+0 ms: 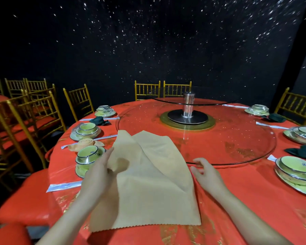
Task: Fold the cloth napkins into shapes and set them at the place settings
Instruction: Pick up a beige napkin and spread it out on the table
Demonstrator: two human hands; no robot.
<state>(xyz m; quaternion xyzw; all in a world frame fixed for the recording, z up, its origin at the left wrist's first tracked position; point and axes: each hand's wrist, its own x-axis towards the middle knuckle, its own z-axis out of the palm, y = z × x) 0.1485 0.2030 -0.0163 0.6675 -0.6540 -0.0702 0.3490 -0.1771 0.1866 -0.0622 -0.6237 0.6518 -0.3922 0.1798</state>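
Centrally on red tablecloth, near edge of table: tan napkin, partly folded. Left edge gripped by left hand; right hand relaxed, empty, just beside right edge

Two bare arms show, the left arm and the right arm. No sleeve covers them. The left hand and right hand are bare too.

Left grip pinching, right grip relaxed
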